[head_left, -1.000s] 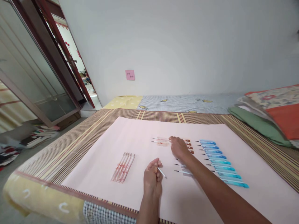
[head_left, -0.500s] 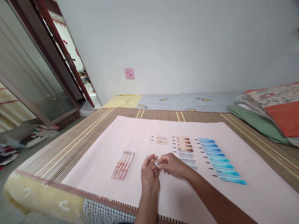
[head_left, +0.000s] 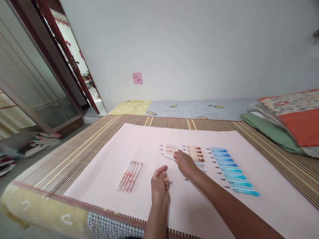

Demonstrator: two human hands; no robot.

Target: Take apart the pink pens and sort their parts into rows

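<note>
My right hand [head_left: 184, 162] is closed on a white pen refill [head_left: 168, 156] with a dark tip pointing left, low over the pink sheet [head_left: 107, 156]. Just beyond it lie two more refills beside pale pen barrels [head_left: 170, 146]. My left hand [head_left: 159, 179] stays nearer to me, fingers curled in; a small pale-orange bit shows at them, but what they hold is hidden. Left of it lie several pink pens [head_left: 130, 176] side by side. Partly behind my right arm is a column of refills with brown and clear barrels [head_left: 195, 151].
A slanting column of refills with blue barrels [head_left: 228, 169] lies at the right. The sheet rests on a striped mat [head_left: 82, 156]. Folded cloths [head_left: 279, 132] are stacked at the back right. Behind stands a white wall with a pink note [head_left: 137, 78].
My right hand has moved away from my left, forward to the pale-barrel group, carrying the refill. My left hand has stayed nearly in place, fingers still curled.
</note>
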